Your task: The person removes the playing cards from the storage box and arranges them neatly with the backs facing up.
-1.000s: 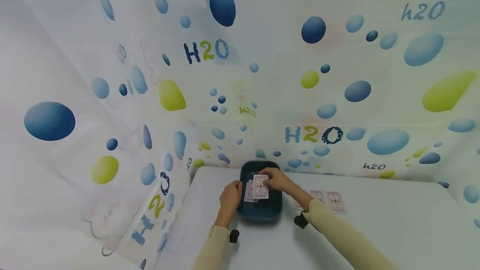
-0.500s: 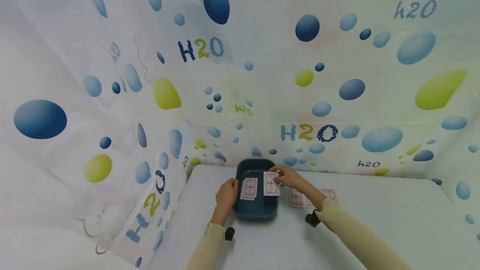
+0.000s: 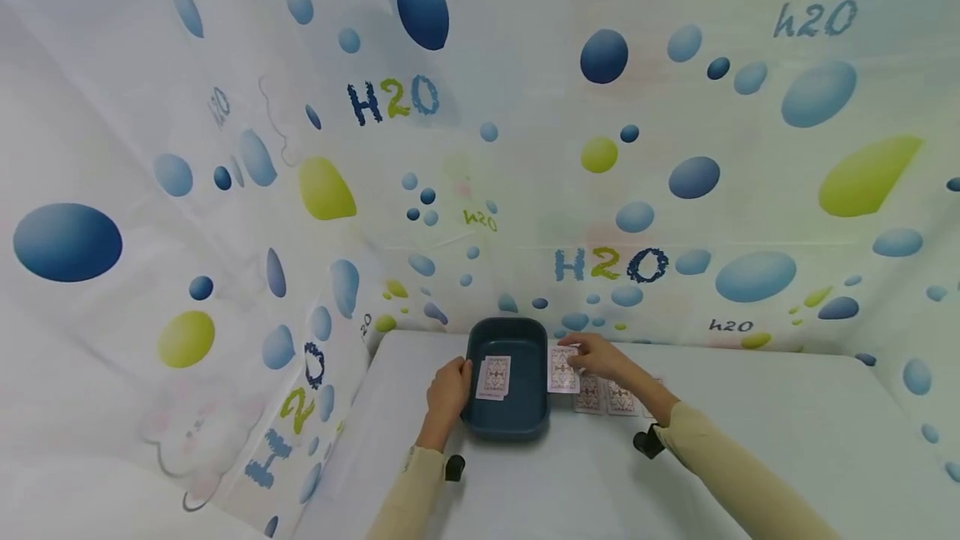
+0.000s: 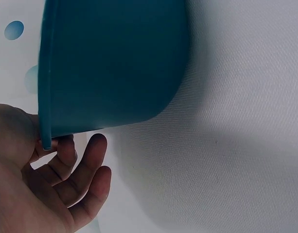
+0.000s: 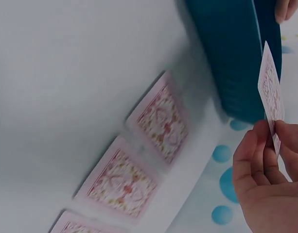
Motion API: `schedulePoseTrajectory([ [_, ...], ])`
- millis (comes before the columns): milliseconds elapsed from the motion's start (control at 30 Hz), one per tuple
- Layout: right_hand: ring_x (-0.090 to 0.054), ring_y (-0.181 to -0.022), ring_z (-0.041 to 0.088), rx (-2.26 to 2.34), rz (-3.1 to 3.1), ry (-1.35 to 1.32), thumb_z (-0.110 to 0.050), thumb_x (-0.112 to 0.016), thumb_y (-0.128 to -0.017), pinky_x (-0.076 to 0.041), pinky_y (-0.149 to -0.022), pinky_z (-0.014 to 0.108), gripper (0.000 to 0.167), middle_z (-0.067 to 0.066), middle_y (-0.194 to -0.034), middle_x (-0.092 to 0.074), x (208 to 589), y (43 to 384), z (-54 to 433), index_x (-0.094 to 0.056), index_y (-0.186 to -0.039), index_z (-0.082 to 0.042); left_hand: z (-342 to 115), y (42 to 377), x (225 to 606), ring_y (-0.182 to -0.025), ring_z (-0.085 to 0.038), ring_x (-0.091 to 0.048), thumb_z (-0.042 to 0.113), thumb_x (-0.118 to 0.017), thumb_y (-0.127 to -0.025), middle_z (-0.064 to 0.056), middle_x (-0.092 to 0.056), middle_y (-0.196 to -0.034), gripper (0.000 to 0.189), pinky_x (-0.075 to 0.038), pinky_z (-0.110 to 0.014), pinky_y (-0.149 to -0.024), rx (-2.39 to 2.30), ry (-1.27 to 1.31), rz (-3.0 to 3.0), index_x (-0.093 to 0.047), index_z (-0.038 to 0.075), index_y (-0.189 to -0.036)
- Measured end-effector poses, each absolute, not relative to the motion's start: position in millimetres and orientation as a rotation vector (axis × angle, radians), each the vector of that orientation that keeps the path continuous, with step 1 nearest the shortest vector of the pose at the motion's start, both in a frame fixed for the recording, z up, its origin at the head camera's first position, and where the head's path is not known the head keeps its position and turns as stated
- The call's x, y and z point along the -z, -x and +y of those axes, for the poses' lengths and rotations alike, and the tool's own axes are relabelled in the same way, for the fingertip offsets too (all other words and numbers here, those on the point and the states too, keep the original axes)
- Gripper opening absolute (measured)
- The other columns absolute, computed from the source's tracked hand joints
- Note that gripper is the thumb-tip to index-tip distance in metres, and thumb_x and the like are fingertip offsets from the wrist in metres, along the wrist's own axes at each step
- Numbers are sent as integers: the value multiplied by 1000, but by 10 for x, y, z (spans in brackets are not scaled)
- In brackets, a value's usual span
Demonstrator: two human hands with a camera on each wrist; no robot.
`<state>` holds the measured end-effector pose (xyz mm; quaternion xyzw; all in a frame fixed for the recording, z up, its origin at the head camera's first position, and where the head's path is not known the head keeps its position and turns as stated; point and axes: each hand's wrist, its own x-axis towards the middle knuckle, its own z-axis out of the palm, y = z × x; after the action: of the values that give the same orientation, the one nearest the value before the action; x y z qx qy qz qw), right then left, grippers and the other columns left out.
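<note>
My left hand (image 3: 447,392) grips the left rim of a dark blue plastic bin (image 3: 504,430). In the left wrist view its fingers curl under the edge of the bin (image 4: 114,63), while the thumb is mostly hidden. Pinched between thumb and fingers of my right hand (image 3: 602,359) is a playing card (image 3: 560,371) with a red patterned back, held just beyond the bin's right edge. The right wrist view shows this card (image 5: 270,90) edge-on and raised off the table. Inside the bin lie overlapping playing cards (image 3: 495,375), backs up.
Three more playing cards lie backs up in a row on the white table (image 3: 720,440), right of the bin; the nearest card (image 3: 588,397) is partly below my right hand. A patterned sheet (image 3: 525,190) rises behind and to the left.
My right hand has carried its card rightward, from above the bin to beyond its right rim. The overlapping cards stay inside. My left hand keeps its grip; the view shifts slightly.
</note>
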<state>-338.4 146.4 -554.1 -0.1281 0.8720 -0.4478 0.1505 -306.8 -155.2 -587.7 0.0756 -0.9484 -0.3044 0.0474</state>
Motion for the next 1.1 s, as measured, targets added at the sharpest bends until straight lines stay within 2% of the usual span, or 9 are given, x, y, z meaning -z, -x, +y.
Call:
schedulePoseTrajectory([
  [300, -59, -84, 21, 1350, 2454, 350, -8, -63, -96, -58, -77, 38, 38, 15, -103, -63, 5651, 3339, 1763, -60, -133, -4, -1545, 3039, 5867, -61, -19, -47, 27, -49, -106, -4, -49, -69, 31, -34, -32, -55, 946, -252, -2904, -56, 10, -82],
  [433, -58, -86, 21, 1347, 2457, 335, -8, -63, -96, -57, -77, 38, 37, 14, -108, -64, 5711, 3330, 1900, -60, -133, -6, -1536, 3040, 5868, -61, -19, -46, 27, -49, -106, -4, -48, -69, 31, -33, -33, -55, 939, -257, -2904, -55, 10, -81],
  [667, -57, -84, 21, 1380, 2447, 337, -7, -61, -97, -57, -77, 40, 38, 14, -99, -61, 5747, 3282, 2134, -58, -134, -2, -1527, 3045, 5863, -60, -19, -44, 26, -50, -106, -4, -45, -68, 32, -31, -32, -54, 929, -240, -2886, -52, 10, -78],
  [800, -56, -87, 21, 1387, 2440, 294, -7, -60, -98, -57, -79, 40, 38, 14, -103, -62, 5772, 3235, 2275, -56, -136, -3, -1525, 3061, 5884, -60, -19, -45, 26, -49, -106, -4, -46, -69, 32, -31, -32, -54, 924, -252, -2894, -52, 10, -79],
  [1100, -53, -87, 22, 1338, 2471, 222, -9, -60, -98, -55, -78, 38, 40, 12, -97, -56, 5885, 3209, 2678, -55, -137, -2, -1529, 3090, 5911, -61, -19, -46, 28, -49, -106, -4, -47, -69, 32, -32, -32, -54, 928, -255, -2902, -53, 11, -79],
])
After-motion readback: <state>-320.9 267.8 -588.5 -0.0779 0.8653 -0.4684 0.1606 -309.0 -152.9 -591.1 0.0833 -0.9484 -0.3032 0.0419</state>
